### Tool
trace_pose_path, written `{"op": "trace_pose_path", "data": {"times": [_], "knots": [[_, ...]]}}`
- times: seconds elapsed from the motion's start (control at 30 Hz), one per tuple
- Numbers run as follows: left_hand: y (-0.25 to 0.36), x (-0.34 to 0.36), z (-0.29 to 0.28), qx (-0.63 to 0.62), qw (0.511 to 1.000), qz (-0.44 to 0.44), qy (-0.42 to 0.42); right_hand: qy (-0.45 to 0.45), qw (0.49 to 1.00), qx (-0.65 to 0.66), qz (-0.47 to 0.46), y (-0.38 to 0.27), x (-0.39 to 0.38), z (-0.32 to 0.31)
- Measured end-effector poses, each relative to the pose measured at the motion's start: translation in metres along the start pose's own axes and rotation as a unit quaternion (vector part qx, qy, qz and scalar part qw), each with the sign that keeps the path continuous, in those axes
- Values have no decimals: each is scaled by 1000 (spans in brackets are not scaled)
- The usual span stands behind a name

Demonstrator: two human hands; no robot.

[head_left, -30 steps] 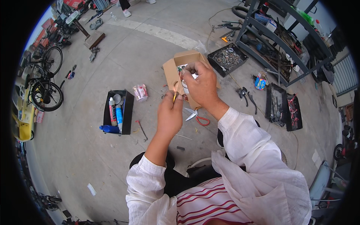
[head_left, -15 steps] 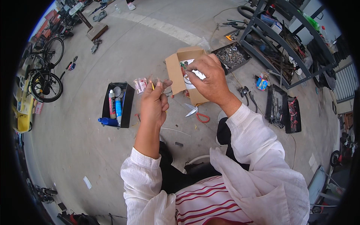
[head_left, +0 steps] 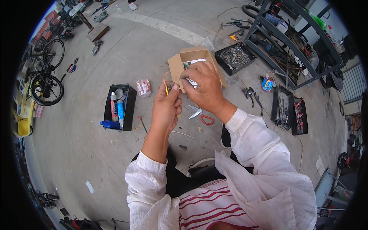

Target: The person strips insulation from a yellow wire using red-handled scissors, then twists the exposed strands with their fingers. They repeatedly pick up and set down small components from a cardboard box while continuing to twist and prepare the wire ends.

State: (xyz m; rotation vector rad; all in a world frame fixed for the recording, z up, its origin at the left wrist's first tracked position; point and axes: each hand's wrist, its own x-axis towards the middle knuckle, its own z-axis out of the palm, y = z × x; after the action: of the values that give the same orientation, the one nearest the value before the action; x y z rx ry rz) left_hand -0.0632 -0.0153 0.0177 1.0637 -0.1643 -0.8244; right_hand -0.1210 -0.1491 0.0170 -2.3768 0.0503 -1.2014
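My left hand is closed in a pinch around a thin yellow wire, whose bare, copper-coloured strands stick up above the thumb. Just to its right, my right hand has thumb and forefinger bent together near the left fingertips. Whatever lies between those right fingers is too small to make out. Behind the right hand stands an open cardboard box with small parts and white paper inside, partly hidden by the hand. Scissors with red handles lie spread on the floor below the hands.
A black bin with bottles and cans stands left, beside a small clear packet. Further right are a tray of metal parts, pliers, two black tool trays and a dark metal rack.
My right hand has come down and left, closer to my left hand. The left hand has shifted slightly right, still holding the yellow wire, and the clear packet now shows fully.
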Motion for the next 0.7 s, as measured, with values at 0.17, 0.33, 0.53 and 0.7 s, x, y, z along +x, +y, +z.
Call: {"op": "trace_pose_path", "data": {"times": [0.17, 0.33, 0.53, 0.7], "knots": [[0, 0, -2, 23, 999, 17, 19, 3, 1000, 3, 3, -2, 1, -2], [-3, 1, -9, 144, 989, 38, 6, -16, 999, 31, 41, -5, 1, -5], [-10, -1, -4, 530, 793, 285, 96, -19, 965, 170, 197, -11, 0, -11], [-12, -1, 4, 577, 746, 308, 123, -91, 834, 375, 395, -16, 5, -16]]}}
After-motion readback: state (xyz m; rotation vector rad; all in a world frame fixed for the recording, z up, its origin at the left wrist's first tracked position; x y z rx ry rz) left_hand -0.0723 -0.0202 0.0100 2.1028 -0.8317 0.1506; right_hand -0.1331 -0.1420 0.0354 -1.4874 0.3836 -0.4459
